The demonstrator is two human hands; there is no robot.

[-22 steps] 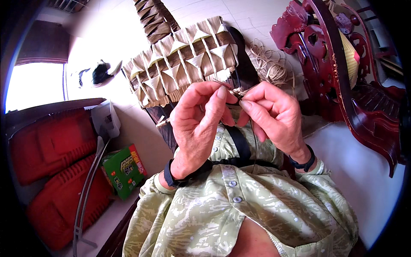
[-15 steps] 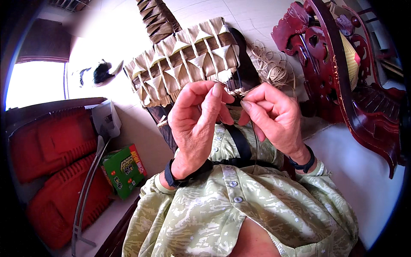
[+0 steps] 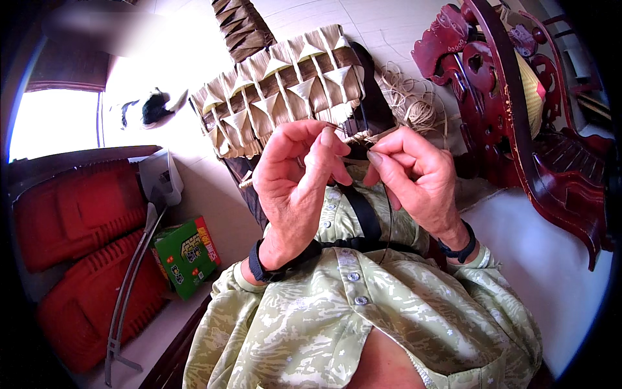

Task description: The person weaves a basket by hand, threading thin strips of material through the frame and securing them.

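My left hand is raised in front of my chest, its thumb and forefinger pinched on a thin dark cord. Beside it, my right hand pinches the same cord, and the loose end hangs below toward my lap. A short dark stretch spans the small gap between the fingertips; its exact shape is too fine to make out. Just beyond my hands lies a woven panel of tan and brown strips, with pale triangles and twisted cords. The hands hide its near right corner.
A ball of tan twine with loose loops lies beyond my right hand. At right stands a carved dark red wooden chair. Red plastic stools and a green box are at left. A black-and-white animal is on the floor.
My fingertips have drawn slightly apart, and the right hand has shifted a little to the right. The hanging cord bows out more. Both pinches stay closed.
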